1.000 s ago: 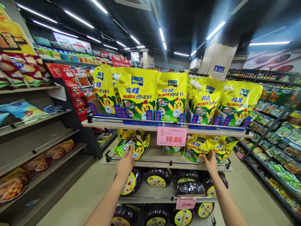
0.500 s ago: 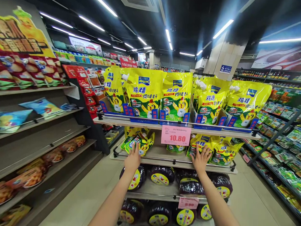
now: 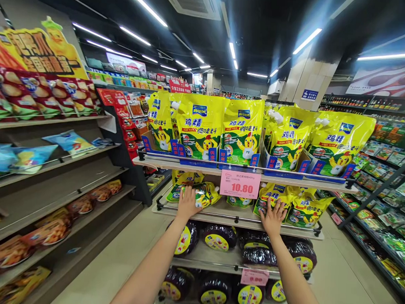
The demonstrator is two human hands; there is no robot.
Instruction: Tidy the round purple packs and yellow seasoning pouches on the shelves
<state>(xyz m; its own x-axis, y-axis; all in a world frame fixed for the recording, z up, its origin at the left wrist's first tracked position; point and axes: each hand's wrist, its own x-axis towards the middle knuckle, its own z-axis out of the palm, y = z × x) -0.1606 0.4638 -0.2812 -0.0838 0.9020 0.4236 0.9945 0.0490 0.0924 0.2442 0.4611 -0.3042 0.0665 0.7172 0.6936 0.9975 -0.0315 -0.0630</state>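
Observation:
My left hand (image 3: pixel 188 204) rests on a yellow-and-green seasoning pouch (image 3: pixel 207 194) that lies on its side on the second shelf. Its fingers stretch over the pouch and the thumb points right. Farther right, my right hand (image 3: pixel 273 215) lies with spread fingers against the front of another such pouch (image 3: pixel 265 194), which leans back on the same shelf. Beside that hand stands one more tilted pouch (image 3: pixel 308 209). Both hands look open, laid on the packs rather than wrapped round them.
Upright seasoning pouches in blue trays (image 3: pixel 202 163) line the top shelf. A pink price tag (image 3: pixel 240 184) hangs between my hands. A metal rail (image 3: pixel 236 219) edges the second shelf. Dark wrapped round packs (image 3: pixel 219 237) fill the shelves below. Stocked racks (image 3: pixel 56 164) flank both sides.
The pouch under my left hand has tipped over to the right and lies flatter. My left hand has turned, its thumb now out to the right. My right hand stays on its pouch.

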